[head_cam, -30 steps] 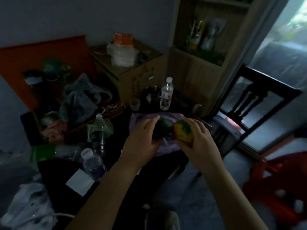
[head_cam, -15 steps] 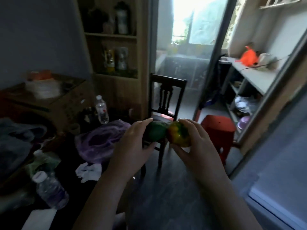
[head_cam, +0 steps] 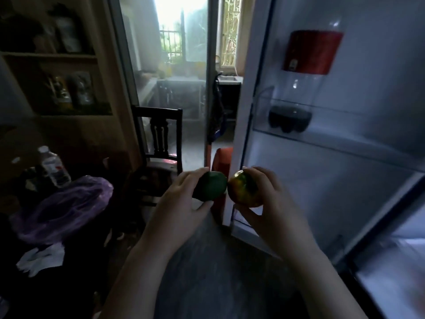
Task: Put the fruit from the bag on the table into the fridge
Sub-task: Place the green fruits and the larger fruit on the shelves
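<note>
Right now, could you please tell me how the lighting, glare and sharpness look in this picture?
In the head view the window behind is blown out by daylight, while the purple bag at the left sits in deep shadow; the green fruit and the yellow-green fruit are soft but readable; the same view's wide lens bends the fridge edges, and the frame's lower right corner is blurred.

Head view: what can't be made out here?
All in the head view:
- Purple bag: the inside is too dark to tell whether fruit remains.
- Green fruit: partly covered by the left hand; its kind is unclear in the dim light.
- Fridge interior: blurred and cut off by the right edge.
- Shelf jars: dark and blurred.
</note>
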Available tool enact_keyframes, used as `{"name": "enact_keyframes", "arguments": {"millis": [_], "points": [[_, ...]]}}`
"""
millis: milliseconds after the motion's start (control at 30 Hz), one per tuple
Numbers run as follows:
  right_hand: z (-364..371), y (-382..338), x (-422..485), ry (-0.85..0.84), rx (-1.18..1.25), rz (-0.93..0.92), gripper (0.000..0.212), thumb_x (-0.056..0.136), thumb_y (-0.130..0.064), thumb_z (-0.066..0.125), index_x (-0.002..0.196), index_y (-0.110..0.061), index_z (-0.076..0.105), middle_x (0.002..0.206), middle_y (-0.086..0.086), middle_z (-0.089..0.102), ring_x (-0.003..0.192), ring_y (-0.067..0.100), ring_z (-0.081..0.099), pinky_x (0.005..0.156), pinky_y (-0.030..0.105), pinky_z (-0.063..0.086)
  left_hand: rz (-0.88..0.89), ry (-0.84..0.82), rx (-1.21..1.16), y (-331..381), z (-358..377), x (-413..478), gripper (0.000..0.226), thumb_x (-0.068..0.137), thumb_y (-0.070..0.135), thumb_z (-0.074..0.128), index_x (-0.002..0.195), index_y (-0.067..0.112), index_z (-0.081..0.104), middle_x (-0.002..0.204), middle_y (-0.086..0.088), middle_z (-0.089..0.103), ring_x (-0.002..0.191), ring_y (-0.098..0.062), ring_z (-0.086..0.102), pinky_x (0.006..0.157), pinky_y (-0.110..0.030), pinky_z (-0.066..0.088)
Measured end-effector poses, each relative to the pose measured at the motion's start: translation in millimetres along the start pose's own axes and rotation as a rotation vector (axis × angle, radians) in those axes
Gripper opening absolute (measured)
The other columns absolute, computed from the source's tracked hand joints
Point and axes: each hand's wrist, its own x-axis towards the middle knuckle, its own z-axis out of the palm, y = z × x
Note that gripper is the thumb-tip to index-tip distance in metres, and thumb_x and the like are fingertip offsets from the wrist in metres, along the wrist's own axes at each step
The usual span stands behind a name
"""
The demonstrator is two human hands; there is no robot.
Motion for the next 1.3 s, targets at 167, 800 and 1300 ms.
{"name": "enact_keyframes", "arguments": {"millis": [167, 800, 1300], "points": [[-52, 42, -52, 0.071, -0.014, 0.104, 0.07, 0.075, -0.034, 0.076, 0.135, -0.032, 0.04, 0.139, -0.007, 0.043, 0.124, 0.016, 0.045, 0.097, 0.03, 0.044, 0.091, -0.101, -0.027, 61, 46, -8, 0.063, 0.082, 0.021, 0.07, 0.138, 0.032, 0.043, 0.135, 0.017, 0.043, 0.117, -0.001, 0.044, 0.092, -0.013, 0.036], [-243, 123, -263, 0.45, -0.318, 0.572, 0.065, 0.076, -0.022, 0.074, 0.133, -0.022, 0.045, 0.132, -0.009, 0.046, 0.125, 0.01, 0.043, 0.103, 0.029, 0.036, 0.559, -0.585, -0.44, 287, 236, -44, 0.057, 0.085, 0.034, 0.065, 0.136, 0.043, 0.04, 0.123, 0.032, 0.042, 0.114, 0.014, 0.04, 0.091, -0.003, 0.031], [-290, 137, -353, 0.684, -0.657, 1.139, 0.063, 0.082, -0.033, 0.071, 0.135, -0.032, 0.038, 0.137, -0.011, 0.041, 0.129, 0.006, 0.036, 0.106, 0.022, 0.03, 1.035, -0.979, -0.639, 417, 357, -68, 0.058, 0.086, 0.031, 0.064, 0.138, 0.035, 0.038, 0.127, 0.02, 0.044, 0.114, 0.005, 0.043, 0.094, -0.011, 0.037]]}}
